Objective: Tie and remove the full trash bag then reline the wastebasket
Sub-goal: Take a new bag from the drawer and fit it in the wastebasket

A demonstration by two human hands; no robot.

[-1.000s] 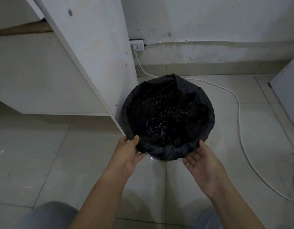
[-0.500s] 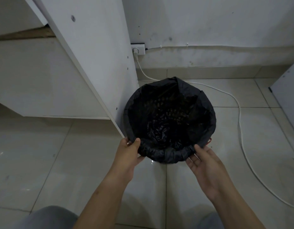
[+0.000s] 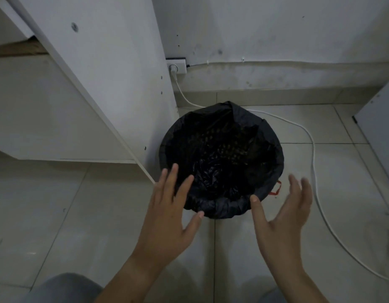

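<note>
A round wastebasket stands on the tiled floor, lined with a black trash bag (image 3: pixel 224 206) whose edge is rolled over the rim. The bag's inside is dark and crinkled, with the basket's mesh showing through. A red drawstring loop (image 3: pixel 276 188) sticks out at the basket's right side. My left hand (image 3: pixel 174 211) hovers open over the near left rim, fingers spread, touching nothing I can see. My right hand (image 3: pixel 285 217) is open, palm turned left, just off the near right rim.
A white cabinet panel (image 3: pixel 106 68) stands tight against the basket's left side. A white cable (image 3: pixel 313 154) runs from a wall socket (image 3: pixel 177 66) across the floor to the right. Another white panel (image 3: pixel 379 119) is at the far right. My knees show at the bottom edge.
Both hands have let go of the bag's rolled rim and lifted away with fingers spread. The view has shifted slightly so the basket sits lower.
</note>
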